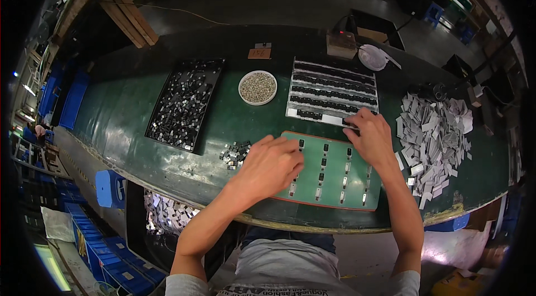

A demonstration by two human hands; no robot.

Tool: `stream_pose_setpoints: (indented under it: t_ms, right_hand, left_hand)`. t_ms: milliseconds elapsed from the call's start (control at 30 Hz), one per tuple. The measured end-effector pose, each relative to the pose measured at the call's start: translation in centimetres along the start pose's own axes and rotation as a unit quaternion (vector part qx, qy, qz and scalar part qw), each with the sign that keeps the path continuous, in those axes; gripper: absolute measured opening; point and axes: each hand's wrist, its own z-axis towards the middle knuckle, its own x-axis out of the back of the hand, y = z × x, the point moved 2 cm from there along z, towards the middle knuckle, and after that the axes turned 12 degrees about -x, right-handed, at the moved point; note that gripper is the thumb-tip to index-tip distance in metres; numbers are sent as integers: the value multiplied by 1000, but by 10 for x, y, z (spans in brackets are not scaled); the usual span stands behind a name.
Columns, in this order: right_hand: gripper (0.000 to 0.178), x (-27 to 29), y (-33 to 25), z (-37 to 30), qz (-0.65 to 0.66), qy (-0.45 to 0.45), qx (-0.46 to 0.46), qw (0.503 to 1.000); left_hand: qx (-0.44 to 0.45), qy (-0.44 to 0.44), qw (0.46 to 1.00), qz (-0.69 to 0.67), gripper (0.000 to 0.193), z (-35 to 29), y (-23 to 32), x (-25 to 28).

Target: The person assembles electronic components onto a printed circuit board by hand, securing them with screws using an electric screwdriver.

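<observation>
A green board (335,183) with an orange-red edge lies in front of me, with small black and silver electronic parts (324,162) set on it in columns. Over its left side is my left hand (268,167), fingers curled together; whatever they may hold is hidden. My right hand (369,137) pinches at the front right corner of a pale tray (291,100), where a small black part shows at the fingertips. Rows of black parts (329,93) fill this tray. A loose little pile of black and silver parts (234,152) sits left of my left hand.
A black tray (181,103) heaped with parts stands left, beside a white bowl (257,88) of tiny pieces. Grey flat pieces (432,140) are piled at the right. Behind are a small box (341,44) with a red light and a white dish (373,58).
</observation>
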Motion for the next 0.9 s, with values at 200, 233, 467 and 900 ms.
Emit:
stream_pose_setpoints:
  t_ms: [200, 233, 467, 900]
  right_hand:
    - [18, -14, 3, 7, -25, -29, -13, 999]
    - [18, -15, 4, 7, -26, -27, -14, 999]
    - [16, -18, 6, 9, -8, -27, -17, 999]
    - [9, -19, 16, 9, 126, -50, -58, 989]
  left_hand:
    - [-11, 68, 996, 52, 12, 67, -48, -24]
    - [-21, 57, 996, 62, 12, 73, -53, -30]
    - [-32, 54, 995, 82, 12, 83, -61, -50]
    - [-34, 60, 995, 70, 8, 80, -58, -54]
